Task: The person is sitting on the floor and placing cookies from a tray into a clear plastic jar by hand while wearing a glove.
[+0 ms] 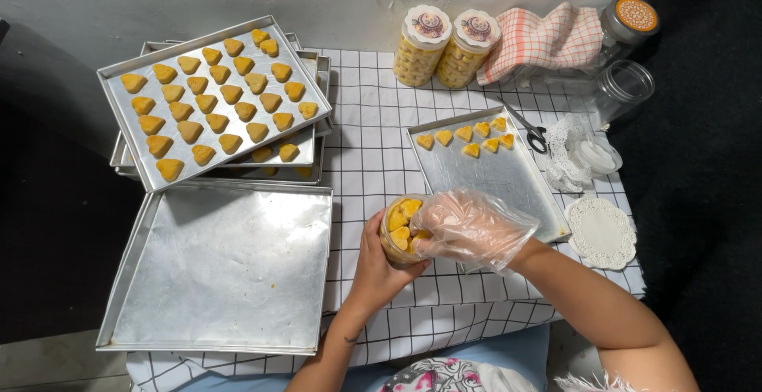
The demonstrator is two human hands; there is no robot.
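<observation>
Gripped around side by bare left hand (379, 263): clear jar (399, 232) of yellow heart cookies, near table centre, mouth tilted toward 1 o'clock. Gloved right hand (464, 225) cupped at mouth, fingers curled; whether pinching cookie, cannot tell. Loose cookies (468, 136) on small tray (492, 178) at 1 o'clock from jar, nearer right hand. Full tray (119, 82) at 10 o'clock; bare tray (222, 265) at 9 o'clock.

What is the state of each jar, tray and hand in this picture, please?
held jar: open, nearly full of cookies
left hand: bare, gripping the held jar
right hand: gloved, over the jar mouth
two filled jars: closed
glass jar: empty, lidless
small tray: few cookies left
top tray: full
front tray: bare
</observation>
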